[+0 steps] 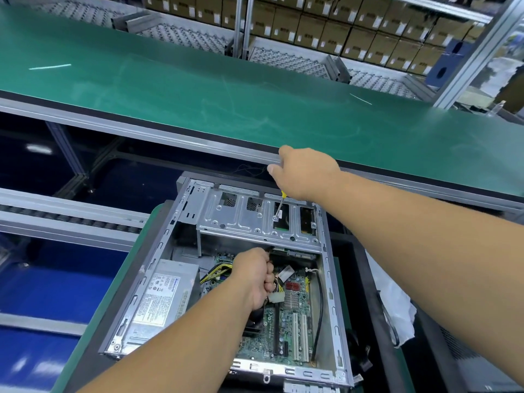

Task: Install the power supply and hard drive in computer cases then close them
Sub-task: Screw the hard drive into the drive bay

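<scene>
An open computer case (pixel 329 282) lies on its side in front of me, its motherboard (pixel 292 330) exposed. A grey power supply (pixel 163 296) sits in its left corner. My right hand (pixel 304 174) grips a yellow-handled screwdriver (pixel 279 207) whose tip stands on a screw of the metal drive cage (pixel 241 219) at the case's far end. My left hand (pixel 253 276) grips a bundle of power cables over the motherboard, with a white connector (pixel 276 296) sticking out below the fist. The hard drive is mostly hidden under the cage.
A green conveyor belt (pixel 226 95) runs across behind the case. Stacked cardboard boxes (pixel 340 32) fill the shelves beyond it. Blue bins (pixel 51 285) sit low at the left. A white plastic bag (pixel 394 304) and a dark panel lie right of the case.
</scene>
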A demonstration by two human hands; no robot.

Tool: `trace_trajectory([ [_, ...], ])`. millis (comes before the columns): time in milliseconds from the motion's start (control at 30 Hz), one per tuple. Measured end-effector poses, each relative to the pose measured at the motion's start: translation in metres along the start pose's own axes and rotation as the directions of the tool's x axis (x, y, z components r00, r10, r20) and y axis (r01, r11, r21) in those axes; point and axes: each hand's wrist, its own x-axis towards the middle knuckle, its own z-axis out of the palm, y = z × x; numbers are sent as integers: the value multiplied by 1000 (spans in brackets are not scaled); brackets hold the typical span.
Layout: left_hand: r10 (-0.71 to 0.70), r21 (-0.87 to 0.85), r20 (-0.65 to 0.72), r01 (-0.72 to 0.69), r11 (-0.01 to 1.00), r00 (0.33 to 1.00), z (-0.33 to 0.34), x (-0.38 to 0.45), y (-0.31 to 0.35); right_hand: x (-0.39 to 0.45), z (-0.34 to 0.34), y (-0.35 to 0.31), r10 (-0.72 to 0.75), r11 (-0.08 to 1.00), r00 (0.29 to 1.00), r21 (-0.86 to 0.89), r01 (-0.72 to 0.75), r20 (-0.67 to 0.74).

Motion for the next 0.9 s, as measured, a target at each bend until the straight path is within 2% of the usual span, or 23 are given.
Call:
trace_trajectory([
  [67,1,12,-51,-1,1000,999,-3,0,2,1,-2,2,-67,974,993,221,45,94],
  [100,3,20,-84,-2,1000,996,-4,0,2,1,-3,2,-97,971,990,230,70,107],
  [200,-16,36,-122,21,999,992,-6,-4,1,0,-1,3,-38,999,999,17,38,5],
  [267,-14,12,-72,15,1000,997,-6,-9,0,0,-1,7,-2,999,999,48,-1,47],
  [333,7,-64,0,-7,998,1000,-5,-13,-1,2,-5,12,-44,981,986,192,12,163],
  [367,22,-104,36,-18,994,999,-4,-13,-1,2,-8,13,-70,983,983,182,38,171],
  [433,58,-186,116,-36,982,992,-2,-14,1,0,-6,13,-56,998,994,17,55,95],
  [500,82,-270,191,-28,963,978,-2,-14,4,-3,-2,9,10,992,1000,-122,-11,-11],
  [533,87,-306,222,-16,952,971,-3,-15,5,-3,1,9,22,996,1000,-88,-23,-20],
  [633,102,-379,273,9,925,957,-3,-18,7,-3,-3,9,-52,961,991,275,16,124],
  [667,106,-385,281,11,923,954,-3,-18,8,-3,-6,8,-90,959,985,281,45,150],
  [700,106,-378,288,12,926,952,-2,-20,9,-3,-7,7,-108,976,985,205,79,133],
  [800,75,-279,317,18,960,946,-3,-21,10,-3,0,2,-53,992,998,-114,49,-29],
  [833,62,-240,332,21,970,941,-4,-21,9,-2,1,3,-36,993,999,-114,32,-33],
  [900,56,-215,381,30,976,923,-7,-21,9,-1,-1,7,-43,996,996,85,36,75],
])
